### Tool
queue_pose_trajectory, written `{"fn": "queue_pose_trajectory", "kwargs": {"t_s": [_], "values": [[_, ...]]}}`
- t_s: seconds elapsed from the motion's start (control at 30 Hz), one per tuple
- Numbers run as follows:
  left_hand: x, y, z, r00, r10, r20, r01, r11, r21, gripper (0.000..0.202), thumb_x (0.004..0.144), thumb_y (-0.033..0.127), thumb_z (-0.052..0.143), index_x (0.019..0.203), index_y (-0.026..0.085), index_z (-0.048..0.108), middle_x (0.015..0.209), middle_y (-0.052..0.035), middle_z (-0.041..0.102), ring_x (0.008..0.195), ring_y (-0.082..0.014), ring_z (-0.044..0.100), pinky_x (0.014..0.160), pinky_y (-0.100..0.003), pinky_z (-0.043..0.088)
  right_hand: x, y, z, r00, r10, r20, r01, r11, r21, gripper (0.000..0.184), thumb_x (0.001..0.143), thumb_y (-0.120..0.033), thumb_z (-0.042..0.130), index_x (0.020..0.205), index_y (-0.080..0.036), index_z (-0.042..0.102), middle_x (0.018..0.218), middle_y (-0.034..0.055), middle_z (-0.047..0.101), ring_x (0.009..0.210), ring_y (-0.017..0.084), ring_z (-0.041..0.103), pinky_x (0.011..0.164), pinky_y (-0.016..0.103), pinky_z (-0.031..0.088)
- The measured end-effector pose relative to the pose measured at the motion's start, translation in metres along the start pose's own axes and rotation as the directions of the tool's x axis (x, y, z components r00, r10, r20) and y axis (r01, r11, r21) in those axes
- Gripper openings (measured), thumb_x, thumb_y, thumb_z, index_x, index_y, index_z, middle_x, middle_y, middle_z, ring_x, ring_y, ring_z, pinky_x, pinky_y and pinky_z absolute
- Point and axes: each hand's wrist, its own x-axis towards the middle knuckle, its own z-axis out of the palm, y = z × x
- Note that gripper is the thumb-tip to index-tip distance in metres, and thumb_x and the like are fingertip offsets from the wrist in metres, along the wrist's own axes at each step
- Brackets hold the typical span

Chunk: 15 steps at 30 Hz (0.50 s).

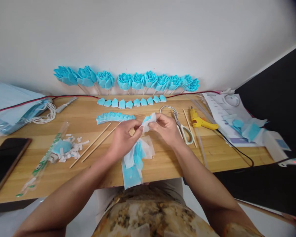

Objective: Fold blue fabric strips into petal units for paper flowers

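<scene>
One blue-white piece (146,123), above table (165,168), pinched in fingertips of left hand (125,135) and right hand (166,128), loose strips (132,176) below, scissors (178,122) beside right hand, flowers (138,81) along wall (148,36)

Left end of table (162,166): phone (6,164), screen dark, lying flat. Beyond it, plastic-wrapped pack (10,113), white cord (45,113) bundled at its right end. Red-and-black cable (75,96) crosses pack, runs along rear near wall (148,36). Right: printed paper (213,107), white ring-shaped item (231,100) on top.
</scene>
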Motion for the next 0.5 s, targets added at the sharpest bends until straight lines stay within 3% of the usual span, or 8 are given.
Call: {"fn": "queue_pose_trajectory", "kwargs": {"t_s": [0.1,0.23,0.33,0.5], "values": [[0.001,-0.002,-0.003,0.998,-0.063,0.010,0.064,0.991,-0.115,0.020,0.093,0.033,0.059,0.080,0.020,0.068,0.076,-0.0006,0.071,0.071,-0.0164,0.064,0.071,-0.030,0.049,-0.003,0.000,-0.002,0.995,-0.081,-0.064,0.074,0.992,-0.104,0.016,0.084,-0.040,0.075,0.087,-0.025,0.070,0.087,-0.0008,0.071,0.084,0.017,0.065,0.081,0.033,0.052],[0.003,-0.002,-0.008,0.981,-0.161,-0.110,0.131,0.962,-0.241,0.027,0.098,0.042,0.057,0.093,0.020,0.071,0.084,-0.0030,0.073,0.084,-0.0178,0.068,0.084,-0.032,0.053,-0.004,-0.005,-0.003,0.974,-0.220,-0.059,0.201,0.952,-0.231,0.007,0.085,-0.033,0.074,0.085,-0.027,0.070,0.091,0.0006,0.072,0.090,0.020,0.066,0.084,0.037,0.052],[0.003,0.000,-0.009,0.982,-0.105,-0.156,0.071,0.976,-0.208,0.027,0.097,0.043,0.061,0.083,0.021,0.068,0.083,-0.0026,0.071,0.084,-0.0169,0.066,0.083,-0.032,0.051,-0.003,-0.010,-0.002,0.947,-0.319,-0.027,0.297,0.907,-0.300,0.005,0.085,-0.026,0.074,0.085,-0.028,0.070,0.089,0.0009,0.072,0.090,0.020,0.066,0.084,0.038,0.052],[0.004,0.002,-0.009,0.989,0.081,-0.126,-0.095,0.990,-0.108,0.020,0.091,0.038,0.071,0.079,0.021,0.068,0.079,-0.0020,0.071,0.080,-0.0168,0.065,0.080,-0.034,0.050,-0.004,-0.012,-0.001,0.904,-0.428,0.018,0.397,0.823,-0.406,0.009,0.086,-0.019,0.073,0.088,-0.028,0.070,0.087,0.0007,0.072,0.088,0.019,0.067,0.082,0.037,0.052]]}}
